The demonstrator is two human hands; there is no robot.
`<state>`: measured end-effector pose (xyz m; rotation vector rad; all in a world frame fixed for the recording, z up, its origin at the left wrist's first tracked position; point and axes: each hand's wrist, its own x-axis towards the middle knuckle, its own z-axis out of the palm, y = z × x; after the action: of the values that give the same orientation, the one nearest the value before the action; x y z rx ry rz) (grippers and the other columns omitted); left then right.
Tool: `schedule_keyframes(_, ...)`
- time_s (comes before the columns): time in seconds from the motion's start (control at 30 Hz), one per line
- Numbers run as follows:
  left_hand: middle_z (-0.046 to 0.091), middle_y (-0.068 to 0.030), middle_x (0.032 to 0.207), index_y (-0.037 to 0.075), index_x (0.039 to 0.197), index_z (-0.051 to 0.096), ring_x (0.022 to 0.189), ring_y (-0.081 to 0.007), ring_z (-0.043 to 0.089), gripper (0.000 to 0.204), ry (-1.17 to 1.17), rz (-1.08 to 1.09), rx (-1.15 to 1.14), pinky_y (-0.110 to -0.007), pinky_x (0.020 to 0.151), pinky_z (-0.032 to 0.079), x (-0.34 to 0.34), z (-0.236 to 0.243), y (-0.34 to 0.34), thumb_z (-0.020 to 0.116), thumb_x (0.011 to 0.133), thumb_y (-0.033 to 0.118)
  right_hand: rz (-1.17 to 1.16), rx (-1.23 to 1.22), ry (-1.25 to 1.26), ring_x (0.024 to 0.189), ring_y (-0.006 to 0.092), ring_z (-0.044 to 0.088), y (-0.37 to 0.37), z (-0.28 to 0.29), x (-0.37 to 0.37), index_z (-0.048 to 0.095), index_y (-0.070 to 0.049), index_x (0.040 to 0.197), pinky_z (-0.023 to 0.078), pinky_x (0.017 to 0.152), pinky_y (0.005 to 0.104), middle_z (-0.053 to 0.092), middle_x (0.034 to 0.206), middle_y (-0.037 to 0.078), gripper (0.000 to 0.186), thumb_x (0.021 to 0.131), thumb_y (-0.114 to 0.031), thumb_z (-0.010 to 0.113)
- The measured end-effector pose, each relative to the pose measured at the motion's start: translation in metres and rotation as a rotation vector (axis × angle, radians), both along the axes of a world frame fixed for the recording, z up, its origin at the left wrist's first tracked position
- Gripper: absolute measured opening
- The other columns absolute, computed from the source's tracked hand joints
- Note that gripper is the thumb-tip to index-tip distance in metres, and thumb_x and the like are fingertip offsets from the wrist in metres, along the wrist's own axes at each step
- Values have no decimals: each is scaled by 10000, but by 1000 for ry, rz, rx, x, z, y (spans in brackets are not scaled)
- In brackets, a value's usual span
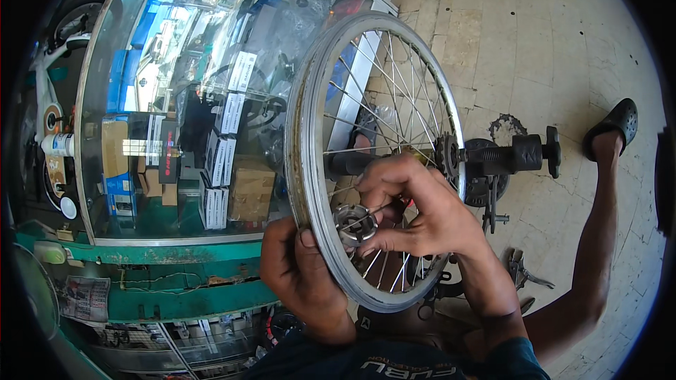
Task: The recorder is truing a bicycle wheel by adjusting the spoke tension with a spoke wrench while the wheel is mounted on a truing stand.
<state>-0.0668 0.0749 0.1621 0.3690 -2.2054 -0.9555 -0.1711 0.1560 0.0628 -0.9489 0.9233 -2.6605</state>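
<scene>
A bare spoked bicycle wheel with a silver rim and no tyre stands upright before me, its hub held at a black stand. My left hand grips the lower left of the rim, thumb on the near edge and fingers curled round the outer side. Inside the rim, near its lower left, my right hand pinches a round notched metal spoke wrench between thumb and fingers, up against the spokes. Part of the spokes and hub lies hidden behind that hand. A sprocket sits on the hub's right side.
Left of the wheel is a glass display case with boxes on a green base. A black clamp with a knob extends right of the hub. Pliers-like tools lie on the tiled floor near my leg; a black clog is farther right.
</scene>
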Motion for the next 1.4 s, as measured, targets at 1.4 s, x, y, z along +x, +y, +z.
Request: schedule_keyframes(1.4,678,-86,891,13,1055,595,704,-104,570,270,-15,7,69,-240,678,438,0,4,10,534,1051,277,-165,-28,110,594,143,599,-4,-7,5,679,-7,914,462,531,258,693,751,58,289,726,-99,879)
